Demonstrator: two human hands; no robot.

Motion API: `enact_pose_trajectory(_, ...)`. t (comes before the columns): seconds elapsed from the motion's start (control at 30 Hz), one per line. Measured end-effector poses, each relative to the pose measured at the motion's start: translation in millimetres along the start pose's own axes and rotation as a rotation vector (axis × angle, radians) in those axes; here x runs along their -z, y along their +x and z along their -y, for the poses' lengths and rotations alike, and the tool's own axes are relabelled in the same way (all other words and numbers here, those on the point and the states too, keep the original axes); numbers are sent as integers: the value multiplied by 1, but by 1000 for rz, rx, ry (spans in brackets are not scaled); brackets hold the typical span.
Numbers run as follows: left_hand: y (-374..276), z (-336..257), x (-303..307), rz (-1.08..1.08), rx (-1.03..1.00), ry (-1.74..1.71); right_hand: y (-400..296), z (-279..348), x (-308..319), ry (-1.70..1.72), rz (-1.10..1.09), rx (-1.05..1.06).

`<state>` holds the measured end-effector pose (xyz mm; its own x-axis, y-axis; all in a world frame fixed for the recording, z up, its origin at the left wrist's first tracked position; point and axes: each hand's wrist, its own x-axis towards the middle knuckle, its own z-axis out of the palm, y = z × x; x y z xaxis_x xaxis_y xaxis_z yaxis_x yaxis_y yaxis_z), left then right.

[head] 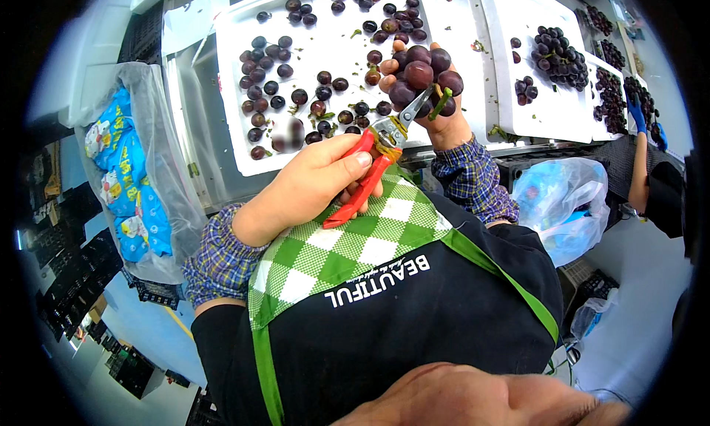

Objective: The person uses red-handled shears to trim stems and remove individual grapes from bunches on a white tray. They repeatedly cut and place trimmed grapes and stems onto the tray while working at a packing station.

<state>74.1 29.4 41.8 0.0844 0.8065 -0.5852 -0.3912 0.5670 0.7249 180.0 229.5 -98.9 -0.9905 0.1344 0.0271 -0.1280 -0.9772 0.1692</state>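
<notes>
My left hand grips a pair of pruning shears by its red handles. The metal blades point up and right and reach the green stem of a small grape bunch. This bunch of large, dark red grapes rests in my right hand, whose fingers curl around its far side and are partly hidden. Both hands are over the near right part of a white foam tray. Loose grapes and small clusters lie about in that tray, along with bits of green stem.
To the right stands another white foam tray with a dark grape bunch. Beyond it, a co-worker's blue-gloved hand is at more grapes. Blue printed bags fill a plastic-lined container at left. A clear plastic bag hangs at right.
</notes>
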Motion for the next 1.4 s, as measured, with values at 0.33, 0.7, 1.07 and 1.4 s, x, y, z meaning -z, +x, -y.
enact_pose_trajectory(0.33, 9, 11, 10, -29, -25, -32, 3, 0, 9, -9, -152, 52)
enact_pose_trajectory(0.7, 10, 6, 21, 35, 78, -212, 6, 4, 4, -152, -212, 80)
enact_pose_trajectory(1.07, 8, 4, 24, 123, 72, -230, 3, 17, -23, -464, -171, -16)
enact_pose_trajectory(1.4, 10, 17, 18, 35, 23, -240, 10, 16, -2, -341, -299, -22)
